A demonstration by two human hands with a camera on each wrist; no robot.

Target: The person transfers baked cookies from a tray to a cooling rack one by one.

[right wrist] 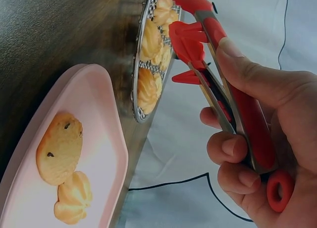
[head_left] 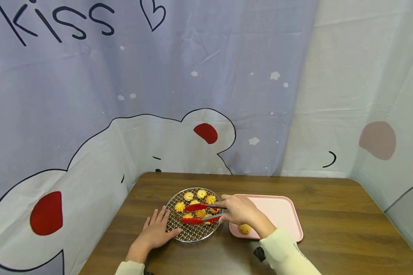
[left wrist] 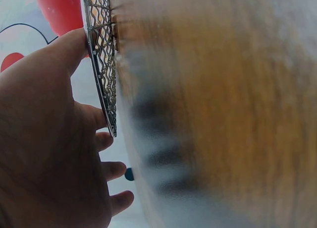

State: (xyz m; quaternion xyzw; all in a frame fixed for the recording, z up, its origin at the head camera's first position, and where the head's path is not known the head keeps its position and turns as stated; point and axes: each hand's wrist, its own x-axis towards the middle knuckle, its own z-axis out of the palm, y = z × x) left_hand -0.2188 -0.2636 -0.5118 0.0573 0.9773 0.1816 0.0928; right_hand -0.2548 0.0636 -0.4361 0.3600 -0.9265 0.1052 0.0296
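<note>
My right hand (head_left: 240,209) holds red-tipped metal tongs (head_left: 196,220) over a round wire rack (head_left: 189,236). The tongs' red tips stand apart above the piped cookies (head_left: 180,206), several of which lie on the rack. In the right wrist view, my fingers and thumb curl round the red handles of the tongs (right wrist: 250,121). At the rack's left rim rests my left hand (head_left: 155,232), fingers spread and thumb on the edge; the left wrist view shows this hand (left wrist: 47,124) against the rim (left wrist: 99,69). Whether the tips touch a cookie I cannot tell.
Right of the rack lies a pink tray (head_left: 278,214), partly behind my right forearm. On it are a chip-dotted cookie (right wrist: 60,148) and a piped cookie (right wrist: 73,197). The wooden table (head_left: 330,214) meets a printed cloth (head_left: 254,114) at the back.
</note>
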